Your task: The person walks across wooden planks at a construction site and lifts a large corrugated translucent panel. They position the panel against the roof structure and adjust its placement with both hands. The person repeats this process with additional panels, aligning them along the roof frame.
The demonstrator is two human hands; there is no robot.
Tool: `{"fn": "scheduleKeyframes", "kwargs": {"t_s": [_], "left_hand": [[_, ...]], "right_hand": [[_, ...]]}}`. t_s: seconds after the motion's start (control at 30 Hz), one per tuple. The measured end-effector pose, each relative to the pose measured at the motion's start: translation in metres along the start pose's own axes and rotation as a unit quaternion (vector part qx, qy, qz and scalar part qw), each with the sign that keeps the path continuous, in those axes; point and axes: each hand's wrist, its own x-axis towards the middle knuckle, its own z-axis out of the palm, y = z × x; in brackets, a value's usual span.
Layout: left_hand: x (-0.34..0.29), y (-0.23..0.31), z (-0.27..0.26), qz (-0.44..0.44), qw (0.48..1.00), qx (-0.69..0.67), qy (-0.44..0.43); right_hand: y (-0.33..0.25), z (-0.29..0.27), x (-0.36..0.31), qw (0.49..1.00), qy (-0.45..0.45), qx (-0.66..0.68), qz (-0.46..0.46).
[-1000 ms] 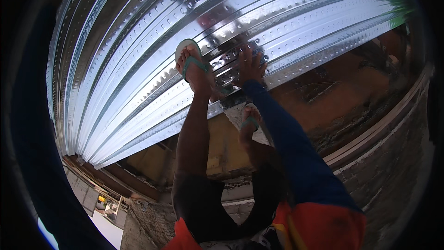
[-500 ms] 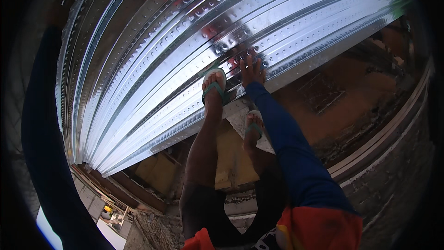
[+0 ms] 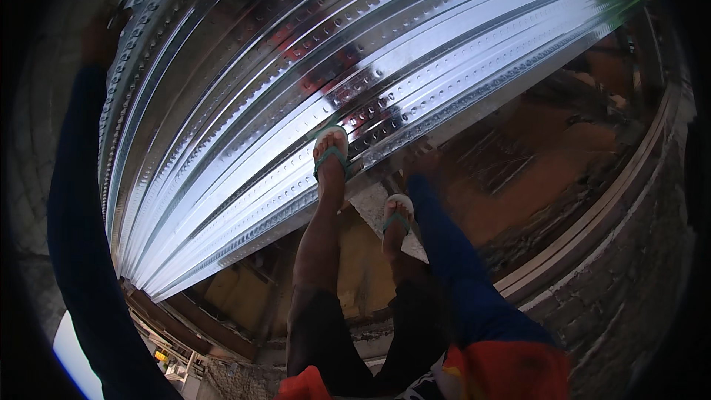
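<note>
Ribbed metal sheeting spans the upper view; left sandalled foot at its near edge. Left grip by sheeting's left edge, dim; right grip blurred at near edge. Cannot tell whether either is open or closed.

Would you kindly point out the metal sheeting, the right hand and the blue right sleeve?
Metal sheeting [image 3: 270,122], head view: its ribbed surface.
Right hand [image 3: 420,159], head view: middle of the hand.
Blue right sleeve [image 3: 453,243], head view: along the forearm.

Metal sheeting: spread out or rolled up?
Spread out: the ribbed metal sheeting extends broadly beneath the left foot, its long ribs exposed.
</note>
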Motion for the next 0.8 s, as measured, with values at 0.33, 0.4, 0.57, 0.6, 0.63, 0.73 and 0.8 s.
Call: {"fn": "scheduleKeyframes", "kwargs": {"t_s": [0.33,0.4,0.57,0.6,0.63,0.73,0.8], "left_hand": [[-0.057,0.094,-0.11,-0.068,0.994,-0.088,0.027],[-0.088,0.096,-0.141,-0.094,0.993,-0.067,0.031],[-0.136,0.12,-0.194,-0.103,0.983,-0.125,0.086],[-0.138,0.127,-0.202,-0.098,0.981,-0.147,0.082],[-0.146,0.139,-0.213,-0.09,0.978,-0.149,0.114],[-0.166,0.151,-0.225,-0.068,0.981,-0.126,0.132],[-0.18,0.159,-0.24,-0.091,0.971,-0.181,0.128]], "right_hand": [[-0.078,-0.028,0.004,0.999,-0.027,0.036,0.027],[-0.164,-0.046,0.004,0.987,-0.081,0.133,-0.03],[-0.431,-0.131,-0.023,0.871,-0.262,0.409,-0.08],[-0.471,-0.142,-0.028,0.851,-0.283,0.435,-0.087],[-0.507,-0.148,-0.035,0.828,-0.31,0.459,-0.091],[-0.58,-0.16,-0.045,0.85,-0.31,0.415,-0.096],[-0.607,-0.159,-0.053,0.872,-0.301,0.378,-0.078]]}}
